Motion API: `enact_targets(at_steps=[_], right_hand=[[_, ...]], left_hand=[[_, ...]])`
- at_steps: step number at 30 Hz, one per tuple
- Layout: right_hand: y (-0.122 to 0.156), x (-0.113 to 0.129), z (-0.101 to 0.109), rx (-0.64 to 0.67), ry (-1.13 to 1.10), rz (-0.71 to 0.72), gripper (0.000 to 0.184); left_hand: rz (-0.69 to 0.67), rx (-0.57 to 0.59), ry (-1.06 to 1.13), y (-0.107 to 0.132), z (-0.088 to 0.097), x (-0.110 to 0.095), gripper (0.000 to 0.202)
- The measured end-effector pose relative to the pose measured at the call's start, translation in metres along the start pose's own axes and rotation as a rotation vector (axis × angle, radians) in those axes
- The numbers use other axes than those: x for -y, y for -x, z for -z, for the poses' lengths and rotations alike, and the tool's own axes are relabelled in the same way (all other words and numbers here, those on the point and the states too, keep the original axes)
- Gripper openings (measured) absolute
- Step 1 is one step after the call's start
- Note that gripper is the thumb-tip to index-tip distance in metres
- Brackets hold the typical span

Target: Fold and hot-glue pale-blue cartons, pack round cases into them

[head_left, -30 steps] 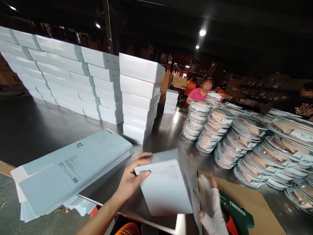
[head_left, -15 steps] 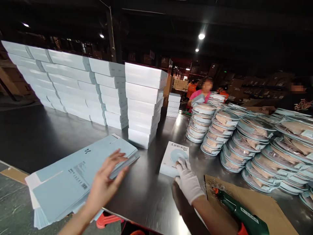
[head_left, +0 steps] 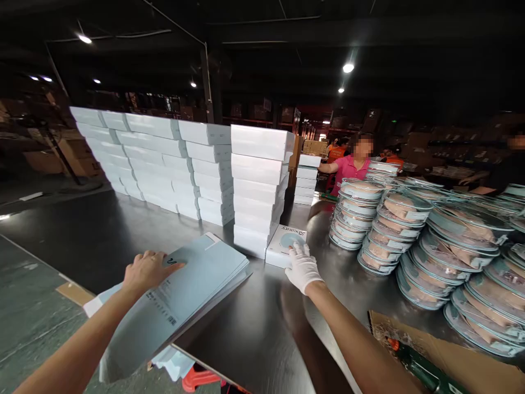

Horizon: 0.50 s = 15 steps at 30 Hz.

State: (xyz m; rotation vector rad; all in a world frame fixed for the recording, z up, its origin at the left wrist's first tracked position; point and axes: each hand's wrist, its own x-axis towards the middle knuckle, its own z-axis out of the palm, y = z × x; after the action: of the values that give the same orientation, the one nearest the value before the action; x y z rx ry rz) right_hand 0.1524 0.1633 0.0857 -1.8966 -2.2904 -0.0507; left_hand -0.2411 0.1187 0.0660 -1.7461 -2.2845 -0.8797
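My left hand (head_left: 146, 270), bare, is closed on the left edge of the top flat carton (head_left: 205, 265) in a pale blue stack. Its thumb lies on the printed face, and the carton's near end bends. My right hand (head_left: 302, 268), in a white glove, rests with outstretched fingers on the near right side of a closed white box (head_left: 274, 257). That box has a pale blue circle and "beauty" lettering on top. It stands right beside the base of a tall column of white boxes (head_left: 258, 189).
A wall of stacked white boxes (head_left: 151, 175) runs along the left of the metal table (head_left: 246, 328). Piles of round clear-lidded packs (head_left: 397, 235) fill the right. A green glue gun (head_left: 426, 366) lies on cardboard (head_left: 463, 355). A person in pink (head_left: 353, 167) stands beyond.
My left hand has gone from above the flat cartons to grip the top one's left edge. My right hand has slid the white box away from me, up to the column.
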Motion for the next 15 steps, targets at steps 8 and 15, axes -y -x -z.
enact_targets(at_steps=[8,15], right_hand=[[0.150,0.039,0.077,-0.824,0.107,0.269,0.027],[0.202,0.001,0.063,0.165,-1.089,0.087,0.034]], left_hand=[[-0.160,-0.173,0.025,0.074,0.069,-0.057,0.035],[-0.512,-0.192,0.436,0.158,0.059,-0.105,0.013]])
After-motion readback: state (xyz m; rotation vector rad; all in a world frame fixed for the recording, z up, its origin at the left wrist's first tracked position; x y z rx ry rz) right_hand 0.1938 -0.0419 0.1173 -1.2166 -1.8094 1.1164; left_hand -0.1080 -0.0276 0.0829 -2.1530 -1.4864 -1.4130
